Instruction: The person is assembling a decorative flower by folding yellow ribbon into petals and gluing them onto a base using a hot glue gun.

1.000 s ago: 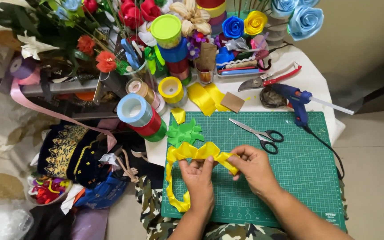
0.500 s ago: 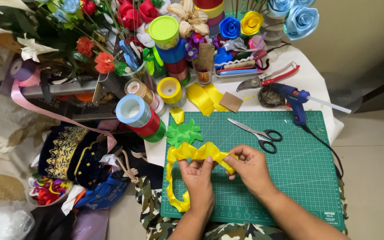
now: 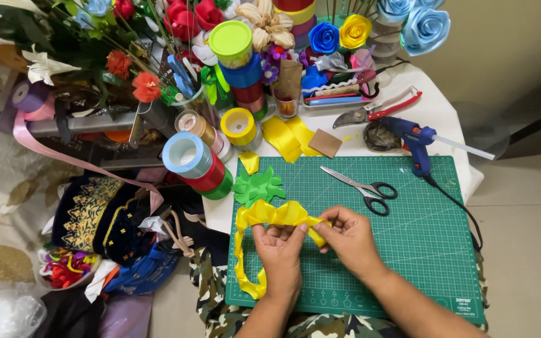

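Over the green mat (image 3: 408, 250) — I'm folding yellow ribbon (image 3: 270, 214).
Both my left hand (image 3: 280, 253) and right hand (image 3: 345, 238) are pinching its loops; several are gathered — a long tail is hanging loose.

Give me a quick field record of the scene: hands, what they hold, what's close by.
left hand: pinches the yellow ribbon, folded into loops
right hand: grips the ribbon's right end
ribbon tail: runs down the left edge of the green mat
scissors: closed, on the mat, above the right hand
glue gun: at the mat's top edge, corded
green cutout: above the ribbon
ribbon rolls: stacked left of the mat
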